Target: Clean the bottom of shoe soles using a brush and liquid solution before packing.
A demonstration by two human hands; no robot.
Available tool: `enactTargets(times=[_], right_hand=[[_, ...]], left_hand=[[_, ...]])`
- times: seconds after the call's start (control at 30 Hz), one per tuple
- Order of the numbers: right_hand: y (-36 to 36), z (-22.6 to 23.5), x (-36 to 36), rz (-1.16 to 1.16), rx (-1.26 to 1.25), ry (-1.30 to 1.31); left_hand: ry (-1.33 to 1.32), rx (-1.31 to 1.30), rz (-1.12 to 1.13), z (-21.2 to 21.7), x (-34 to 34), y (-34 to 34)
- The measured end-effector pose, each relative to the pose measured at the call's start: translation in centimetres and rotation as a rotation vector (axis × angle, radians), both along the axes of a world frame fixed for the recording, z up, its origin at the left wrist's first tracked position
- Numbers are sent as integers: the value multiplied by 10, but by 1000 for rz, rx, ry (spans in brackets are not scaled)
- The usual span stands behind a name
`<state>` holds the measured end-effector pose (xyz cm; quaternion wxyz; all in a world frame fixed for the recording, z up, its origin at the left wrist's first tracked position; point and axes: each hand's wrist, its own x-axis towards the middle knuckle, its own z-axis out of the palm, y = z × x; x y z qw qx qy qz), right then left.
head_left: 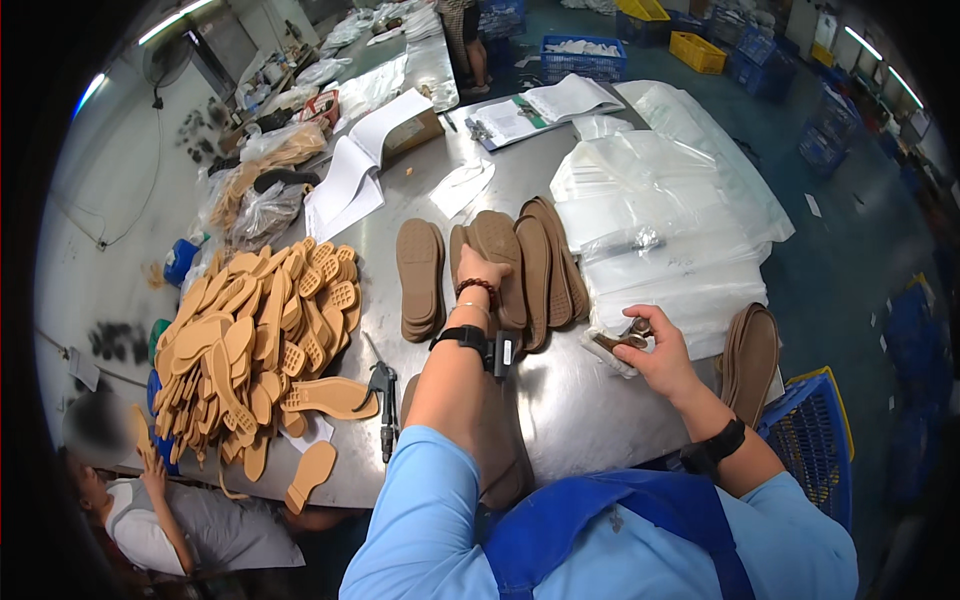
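Observation:
Brown shoe soles lie in a row of small stacks across the metal table. My left hand is closed around one brown sole in the middle of the row; part of its grip is hidden. Beside it are a stack of brown soles on the left and more brown soles on the right. My right hand pinches a small shiny metal tool above a white wad, next to the clear plastic bags. The tool's exact kind does not show.
A heap of tan soles covers the table's left side, with a black-and-silver hand tool nearby. More brown soles stand at the right edge, above a blue basket. Papers lie farther back. A co-worker is at lower left.

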<state>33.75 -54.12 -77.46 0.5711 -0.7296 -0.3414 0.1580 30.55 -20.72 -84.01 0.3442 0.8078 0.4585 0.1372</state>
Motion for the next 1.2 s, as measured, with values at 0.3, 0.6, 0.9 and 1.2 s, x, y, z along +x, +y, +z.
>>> enactTargets(times=[0.3, 0.6, 0.9, 1.2], right_hand=[[4, 39, 21, -135, 149, -34], [76, 79, -4, -58, 176, -686], [84, 80, -23, 99, 171, -755], [58, 49, -4, 311, -97, -201]], left_hand=[[-999, -1237, -381, 64, -53, -103], [-1081, -1243, -404, 99, -115, -137], [-1045, -1264, -414, 95, -155, -142], [-602, -915, -173, 22, -249, -158]])
